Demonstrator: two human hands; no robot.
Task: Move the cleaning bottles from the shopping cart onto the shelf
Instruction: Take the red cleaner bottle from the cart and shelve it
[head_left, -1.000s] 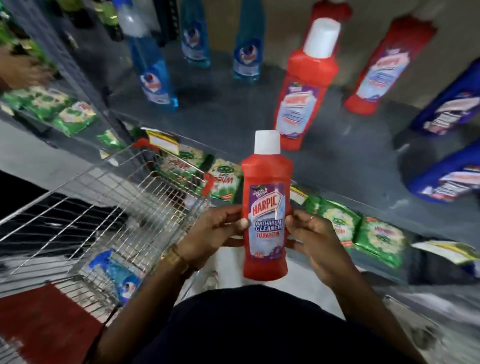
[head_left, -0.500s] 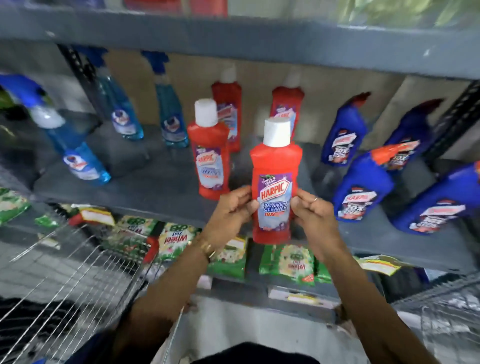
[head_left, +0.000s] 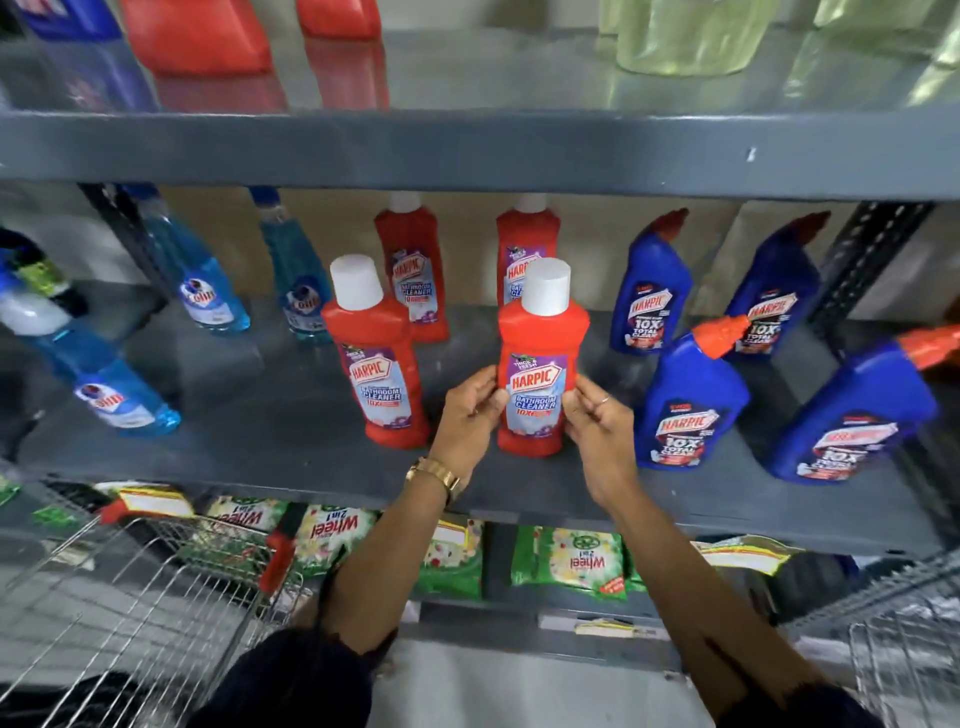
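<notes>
A red Harpic bathroom cleaner bottle (head_left: 537, 364) with a white cap stands upright on the grey shelf (head_left: 260, 415). My left hand (head_left: 467, 415) grips its left side and my right hand (head_left: 595, 421) grips its right side. Another red Harpic bottle (head_left: 376, 358) stands just to the left, with two more (head_left: 413, 270) behind. The wire shopping cart (head_left: 130, 597) sits at the lower left, its inside mostly out of view.
Blue Harpic bottles (head_left: 685, 405) stand to the right, blue Colin spray bottles (head_left: 208, 280) to the left. Green Wheel detergent packets (head_left: 571, 561) lie on the lower shelf. A higher shelf (head_left: 467, 150) hangs overhead with more bottles. A second wire basket (head_left: 904, 665) is at the lower right.
Both hands have carried the red bottle up from beside the cart and forward onto the shelf, where its base now rests to the right of another red bottle.
</notes>
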